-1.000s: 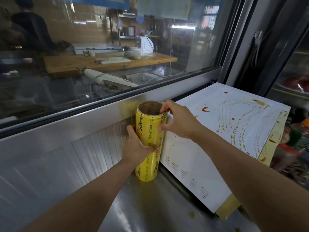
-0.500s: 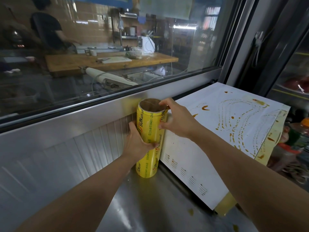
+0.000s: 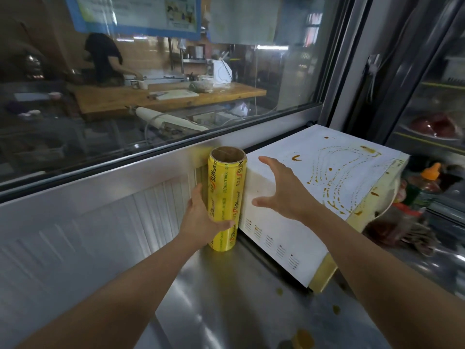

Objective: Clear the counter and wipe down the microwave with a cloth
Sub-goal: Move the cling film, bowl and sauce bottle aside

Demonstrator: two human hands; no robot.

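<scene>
A yellow roll of cling wrap (image 3: pixel 226 195) stands upright on the steel counter (image 3: pixel 226 298), squeezed between the ribbed back wall and the white microwave (image 3: pixel 314 177). My left hand (image 3: pixel 201 217) grips the roll low on its left side, thumb across the front. My right hand (image 3: pixel 281 190) hovers open just right of the roll, fingers spread over the microwave's top corner, touching nothing. Brown sauce streaks cover the microwave's top. No cloth is in view.
A window (image 3: pixel 151 96) runs along the back above the counter. Sauce drips (image 3: pixel 304 338) dot the counter in front. Bottles with orange caps (image 3: pixel 427 182) and dark clutter sit right of the microwave. A glass-door fridge (image 3: pixel 432 96) stands at far right.
My right hand has let go of the roll's top rim and pulled back to the right, fingers opening. My left hand keeps hold of the roll, which stays upright.
</scene>
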